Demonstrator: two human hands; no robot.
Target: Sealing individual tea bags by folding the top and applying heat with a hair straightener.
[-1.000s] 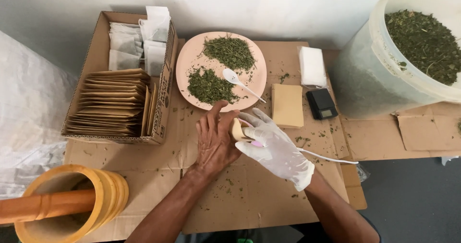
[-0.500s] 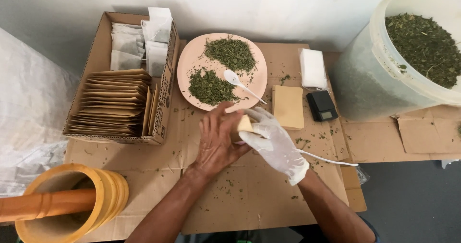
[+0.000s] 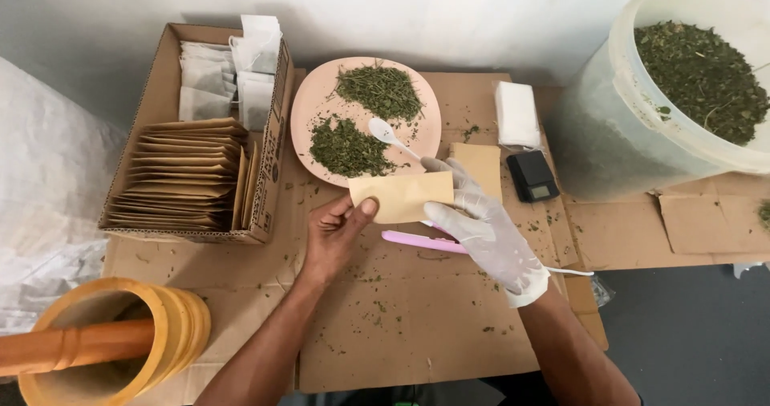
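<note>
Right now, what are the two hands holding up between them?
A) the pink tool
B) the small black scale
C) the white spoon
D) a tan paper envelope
D: the bare left hand and gloved right hand each grip an end of the tan paper envelope.

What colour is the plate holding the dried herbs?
The plate is pale pink, seen clearly in the head view.
</note>
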